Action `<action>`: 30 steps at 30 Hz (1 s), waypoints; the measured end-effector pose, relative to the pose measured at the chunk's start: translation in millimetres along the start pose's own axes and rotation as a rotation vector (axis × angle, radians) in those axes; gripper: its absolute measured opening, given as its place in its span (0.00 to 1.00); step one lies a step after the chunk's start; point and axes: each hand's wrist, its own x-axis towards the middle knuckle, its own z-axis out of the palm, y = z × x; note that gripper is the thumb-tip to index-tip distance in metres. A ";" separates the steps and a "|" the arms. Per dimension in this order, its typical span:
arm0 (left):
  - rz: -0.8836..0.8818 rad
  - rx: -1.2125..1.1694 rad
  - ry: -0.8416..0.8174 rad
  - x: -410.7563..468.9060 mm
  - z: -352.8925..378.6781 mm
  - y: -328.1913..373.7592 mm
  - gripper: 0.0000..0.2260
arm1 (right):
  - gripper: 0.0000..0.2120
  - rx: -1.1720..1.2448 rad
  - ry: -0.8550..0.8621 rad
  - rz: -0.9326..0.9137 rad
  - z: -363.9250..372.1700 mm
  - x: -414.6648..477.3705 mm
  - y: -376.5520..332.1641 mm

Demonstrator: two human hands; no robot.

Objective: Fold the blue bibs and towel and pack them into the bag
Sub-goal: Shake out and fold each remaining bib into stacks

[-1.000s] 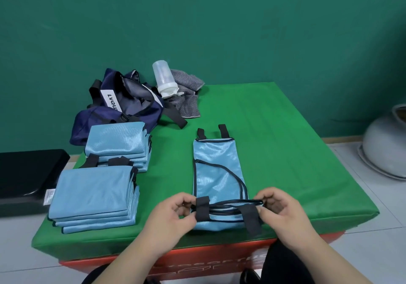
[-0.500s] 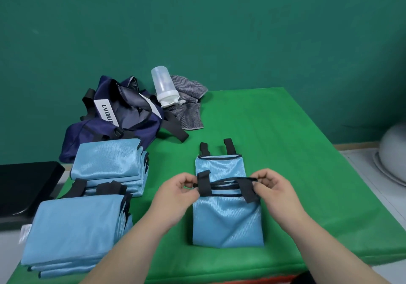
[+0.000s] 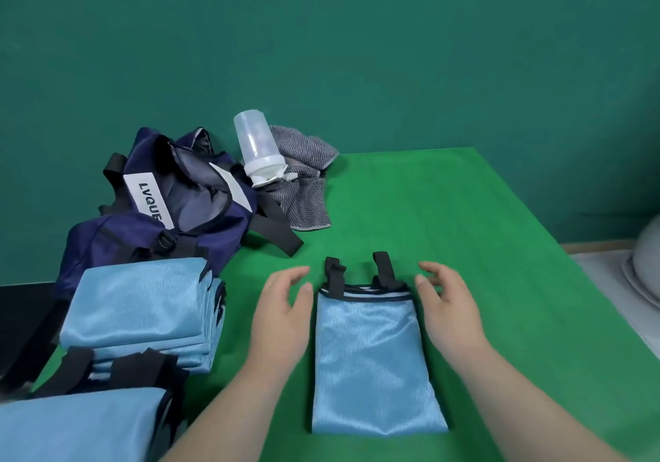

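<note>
Cloth lies squarely between our hands: a folded light-blue, sheeny bib, a tall rectangle edged in dark piping, flat on the green felt-covered table. Its long axis runs straight away from us, with the folded end nearest our body and two black webbing straps poking out past the far end. Our left hand hovers by the bib's upper left edge and our right hand by its upper right corner, so the two are about equally near, one to each side. Both hands are released, with fingers loosely curved and spread and palms turned in toward the cloth, gripping nothing. Whether the thumbs brush the bib's edges we cannot tell. We judge this fold finished, and the likely next move carries the bib left, where two piles of folded light-blue bibs sit: the farther stack just beside our left forearm, the nearer stack at the view's lower left corner. That makes the left hand the closer one for the transfer, though the limp fabric would probably keep its fold better with both hands under its long sides. The open navy-blue nylon bag with a white label lies beyond the stacks, and a crumpled grey striped towel, not yet folded, lies beside it with a translucent plastic bottle resting cap-down against it.
</note>
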 end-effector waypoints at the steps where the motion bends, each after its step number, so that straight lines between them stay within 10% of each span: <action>1: 0.116 0.050 -0.007 -11.9 -0.5 -3.8 0.09 | 0.07 -0.012 0.016 -0.081 -2.3 -11.2 5.4; 7: 0.681 0.603 -0.362 -30.8 20.6 -40.4 0.13 | 0.09 -0.327 -0.211 -0.574 7.7 -43.6 30.0; 18: 0.479 0.786 -0.648 28.0 28.6 -42.8 0.45 | 0.39 -0.746 -0.518 -0.540 20.4 0.5 24.4; 30: 0.461 0.873 -0.729 50.3 36.9 -44.9 0.57 | 0.43 -0.851 -0.534 -0.558 25.1 21.5 28.3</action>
